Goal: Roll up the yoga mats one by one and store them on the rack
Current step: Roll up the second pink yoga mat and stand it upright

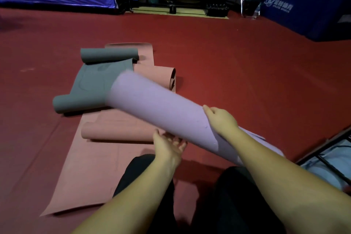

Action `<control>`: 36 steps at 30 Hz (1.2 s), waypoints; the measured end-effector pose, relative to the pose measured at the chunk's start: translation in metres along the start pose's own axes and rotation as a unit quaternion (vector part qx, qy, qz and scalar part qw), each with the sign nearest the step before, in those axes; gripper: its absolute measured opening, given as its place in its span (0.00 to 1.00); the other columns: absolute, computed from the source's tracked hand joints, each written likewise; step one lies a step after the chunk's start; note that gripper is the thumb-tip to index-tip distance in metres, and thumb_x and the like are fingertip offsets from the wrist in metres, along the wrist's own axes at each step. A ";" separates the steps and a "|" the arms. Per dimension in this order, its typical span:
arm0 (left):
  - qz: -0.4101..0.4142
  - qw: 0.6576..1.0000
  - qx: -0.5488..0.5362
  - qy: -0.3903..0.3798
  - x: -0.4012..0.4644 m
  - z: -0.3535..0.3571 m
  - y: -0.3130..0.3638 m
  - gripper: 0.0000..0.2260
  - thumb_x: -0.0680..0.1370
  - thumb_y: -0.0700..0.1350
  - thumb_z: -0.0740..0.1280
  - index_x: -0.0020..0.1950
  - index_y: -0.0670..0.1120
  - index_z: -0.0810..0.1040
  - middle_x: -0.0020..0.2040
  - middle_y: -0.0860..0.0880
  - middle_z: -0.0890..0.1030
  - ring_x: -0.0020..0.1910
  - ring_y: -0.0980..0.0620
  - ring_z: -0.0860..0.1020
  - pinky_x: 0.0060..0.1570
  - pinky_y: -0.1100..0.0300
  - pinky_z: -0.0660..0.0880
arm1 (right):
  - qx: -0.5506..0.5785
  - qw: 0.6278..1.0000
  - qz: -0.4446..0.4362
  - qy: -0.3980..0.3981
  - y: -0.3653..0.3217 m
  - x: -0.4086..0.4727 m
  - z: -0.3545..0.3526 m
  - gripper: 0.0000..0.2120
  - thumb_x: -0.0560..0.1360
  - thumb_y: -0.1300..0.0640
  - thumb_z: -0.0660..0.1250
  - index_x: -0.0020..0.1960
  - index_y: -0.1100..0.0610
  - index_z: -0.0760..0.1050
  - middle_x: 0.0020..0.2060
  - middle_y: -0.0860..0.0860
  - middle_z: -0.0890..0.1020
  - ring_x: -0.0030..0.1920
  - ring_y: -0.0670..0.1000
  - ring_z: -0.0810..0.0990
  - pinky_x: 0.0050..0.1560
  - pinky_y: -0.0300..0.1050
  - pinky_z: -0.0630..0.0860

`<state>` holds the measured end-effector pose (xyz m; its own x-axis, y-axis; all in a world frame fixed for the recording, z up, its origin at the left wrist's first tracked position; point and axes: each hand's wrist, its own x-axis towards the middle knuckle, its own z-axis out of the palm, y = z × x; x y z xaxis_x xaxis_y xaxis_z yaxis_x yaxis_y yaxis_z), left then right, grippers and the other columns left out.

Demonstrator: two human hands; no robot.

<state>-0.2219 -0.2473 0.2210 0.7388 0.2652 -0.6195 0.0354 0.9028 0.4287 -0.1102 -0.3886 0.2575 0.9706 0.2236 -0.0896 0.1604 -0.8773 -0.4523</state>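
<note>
While the rolled lilac mat [155, 106] hangs tilted above the red floor [247, 59], its far end raised over the other mats, the right hand [222, 119] lies across its top near the loose outer edge, fingers curled down over the roll and gripping it. Under the roll, the left hand [169, 143] cups upward with relaxed, spread fingers that touch the underside (whether they bear any weight I cannot tell). On the floor beyond lies a grey mat [91, 81], curled at both ends, partly on top of a pink mat [91, 167] that stretches toward the person's knees with one loose curl in it. Another pink mat [152, 70] sits farther back, also curled. At the lower right edge, a black metal rack [326, 150] shows in part.
</note>
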 end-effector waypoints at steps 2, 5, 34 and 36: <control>0.034 0.999 0.024 -0.010 -0.005 0.029 0.013 0.20 0.82 0.62 0.54 0.52 0.48 0.76 0.57 0.44 0.79 0.55 0.44 0.77 0.64 0.44 0.72 | 0.084 0.996 -0.001 0.030 -0.003 0.001 -0.010 0.24 0.84 0.42 0.50 0.63 0.56 0.77 0.63 0.57 0.79 0.63 0.58 0.76 0.58 0.49 0.70; 0.069 0.994 0.079 -0.027 -0.012 0.055 0.022 0.18 0.80 0.63 0.58 0.51 0.49 0.76 0.56 0.45 0.81 0.56 0.44 0.77 0.63 0.44 0.74 | 0.223 0.973 0.000 0.057 -0.010 -0.001 -0.011 0.22 0.85 0.47 0.50 0.70 0.57 0.72 0.70 0.55 0.73 0.71 0.54 0.69 0.66 0.45 0.64; 0.214 0.893 0.315 -0.240 -0.026 0.080 0.006 0.24 0.78 0.57 0.63 0.66 0.40 0.76 0.62 0.37 0.80 0.64 0.36 0.76 0.67 0.36 0.69 | 0.687 0.725 0.038 0.027 0.016 -0.043 -0.027 0.22 0.78 0.50 0.62 0.63 0.65 0.77 0.55 0.63 0.82 0.53 0.58 0.82 0.57 0.52 0.77; 0.228 0.887 0.304 -0.262 -0.029 0.087 0.014 0.22 0.79 0.53 0.62 0.67 0.39 0.75 0.62 0.35 0.79 0.64 0.33 0.75 0.67 0.37 0.70 | 0.693 0.720 0.011 0.027 0.016 -0.045 -0.042 0.25 0.75 0.48 0.64 0.64 0.64 0.76 0.57 0.62 0.82 0.56 0.59 0.81 0.60 0.53 0.77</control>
<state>-0.1846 -0.2721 0.3024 0.9752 0.2188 0.0322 -0.1094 0.3509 0.9300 -0.1438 -0.4307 0.2914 0.9816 0.1669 -0.0928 -0.1528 0.3944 -0.9062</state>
